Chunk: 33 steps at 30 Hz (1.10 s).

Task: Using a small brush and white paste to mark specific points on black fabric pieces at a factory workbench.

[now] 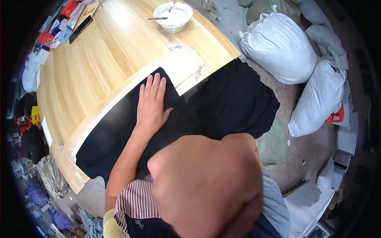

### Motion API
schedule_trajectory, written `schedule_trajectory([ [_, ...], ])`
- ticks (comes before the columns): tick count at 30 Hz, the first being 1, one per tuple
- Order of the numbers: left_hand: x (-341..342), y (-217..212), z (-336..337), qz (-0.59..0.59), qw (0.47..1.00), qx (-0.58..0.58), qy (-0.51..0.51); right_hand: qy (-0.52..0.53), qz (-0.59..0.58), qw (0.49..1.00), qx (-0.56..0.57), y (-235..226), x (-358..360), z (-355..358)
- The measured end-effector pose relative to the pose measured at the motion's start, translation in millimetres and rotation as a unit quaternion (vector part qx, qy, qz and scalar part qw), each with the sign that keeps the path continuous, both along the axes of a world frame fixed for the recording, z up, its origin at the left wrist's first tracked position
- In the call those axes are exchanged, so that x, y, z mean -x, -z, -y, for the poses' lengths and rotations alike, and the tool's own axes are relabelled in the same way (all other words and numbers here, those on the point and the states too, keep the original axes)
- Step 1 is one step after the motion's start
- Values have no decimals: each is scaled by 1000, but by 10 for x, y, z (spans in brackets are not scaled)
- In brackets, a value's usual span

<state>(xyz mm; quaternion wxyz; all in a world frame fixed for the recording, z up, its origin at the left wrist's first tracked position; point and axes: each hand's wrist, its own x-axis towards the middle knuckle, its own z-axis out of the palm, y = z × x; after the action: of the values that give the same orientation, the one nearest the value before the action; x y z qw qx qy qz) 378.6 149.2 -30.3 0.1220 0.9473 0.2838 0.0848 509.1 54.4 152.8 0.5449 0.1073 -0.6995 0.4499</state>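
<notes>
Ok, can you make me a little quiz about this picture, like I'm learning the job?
1. True or false: the left hand lies flat, fingers spread, on the black cloth.
2. What stands at the far end of the wooden table? A) a white bowl B) a red bucket C) a green bottle
3. Fill in: the big stuffed sacks on the floor are ____ in colour.

Key
1. True.
2. A, the white bowl.
3. White.
</notes>
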Motion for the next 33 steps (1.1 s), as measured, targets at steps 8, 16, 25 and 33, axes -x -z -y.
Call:
schedule_trajectory([
  [8,6,-47,15,13,999,-47,14,754,384,516,131,565,-695,-1215],
  [16,43,-137,20,-8,998,-51,24,774,438,448,95,1271,-1145,-1986],
  [25,94,-148,19,28,998,-39,29,700,434,493,280,1219,-1550,-1855],
  [33,133,-103,17,45,998,-33,25,778,315,499,214,1146,-1572,-1761],
])
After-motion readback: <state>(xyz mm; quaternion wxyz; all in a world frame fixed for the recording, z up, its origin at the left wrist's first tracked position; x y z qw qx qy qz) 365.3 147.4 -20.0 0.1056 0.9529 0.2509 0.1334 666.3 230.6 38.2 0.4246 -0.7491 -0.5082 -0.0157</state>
